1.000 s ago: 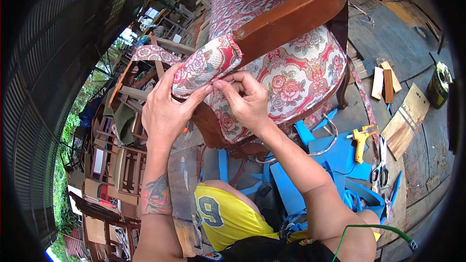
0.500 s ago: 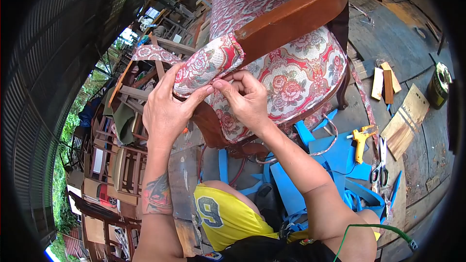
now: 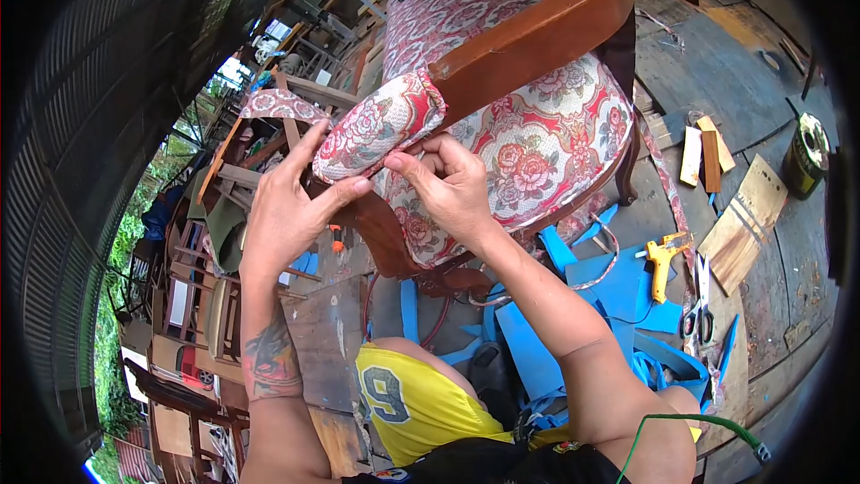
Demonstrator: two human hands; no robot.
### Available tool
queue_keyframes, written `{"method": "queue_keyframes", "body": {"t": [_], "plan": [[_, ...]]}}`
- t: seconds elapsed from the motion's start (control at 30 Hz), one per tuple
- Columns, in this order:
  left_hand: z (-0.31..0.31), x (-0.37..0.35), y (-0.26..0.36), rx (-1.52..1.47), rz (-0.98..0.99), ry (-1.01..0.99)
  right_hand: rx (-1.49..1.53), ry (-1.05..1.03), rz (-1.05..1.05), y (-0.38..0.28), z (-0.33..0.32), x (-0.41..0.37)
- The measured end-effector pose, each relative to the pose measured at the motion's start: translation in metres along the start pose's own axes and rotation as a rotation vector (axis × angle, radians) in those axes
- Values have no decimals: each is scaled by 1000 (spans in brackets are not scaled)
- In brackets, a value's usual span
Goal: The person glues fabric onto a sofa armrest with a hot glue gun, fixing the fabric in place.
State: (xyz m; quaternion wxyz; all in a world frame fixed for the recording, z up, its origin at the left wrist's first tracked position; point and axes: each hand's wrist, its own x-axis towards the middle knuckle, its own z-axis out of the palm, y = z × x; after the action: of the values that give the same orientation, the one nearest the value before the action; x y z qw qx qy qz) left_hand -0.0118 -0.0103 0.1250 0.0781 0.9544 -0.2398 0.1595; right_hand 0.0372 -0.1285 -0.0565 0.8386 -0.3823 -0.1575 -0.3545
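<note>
Head view, sofa [image 3: 528, 161]: floral-upholstered, before you.
Wooden armrest [image 3: 546, 27]: slants above the seat.
Blue sheets [image 3: 528, 350]: lie on the floor by your knees.
Floral arm pad [image 3: 374, 125]: sits at the armrest's near end, between your hands.
Left hand [image 3: 291, 206]: your thumb spreads from fingers touching the pad.
Right hand [image 3: 451, 188]: your fingers curl at its lower edge; whether they pinch fabric, you cannot tell.
Scissors [image 3: 701, 305]: beside the yellow glue gun [image 3: 661, 264].
</note>
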Motion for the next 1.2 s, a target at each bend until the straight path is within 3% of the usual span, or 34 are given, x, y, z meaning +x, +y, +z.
{"method": "queue_keyframes", "body": {"t": [0.63,1.2], "plan": [[9,-6,-5,96,60,64,-54,29,-65,0,5,1],[4,-4,1,-7,-59,-4,-43,61,-66,0,7,0]]}}
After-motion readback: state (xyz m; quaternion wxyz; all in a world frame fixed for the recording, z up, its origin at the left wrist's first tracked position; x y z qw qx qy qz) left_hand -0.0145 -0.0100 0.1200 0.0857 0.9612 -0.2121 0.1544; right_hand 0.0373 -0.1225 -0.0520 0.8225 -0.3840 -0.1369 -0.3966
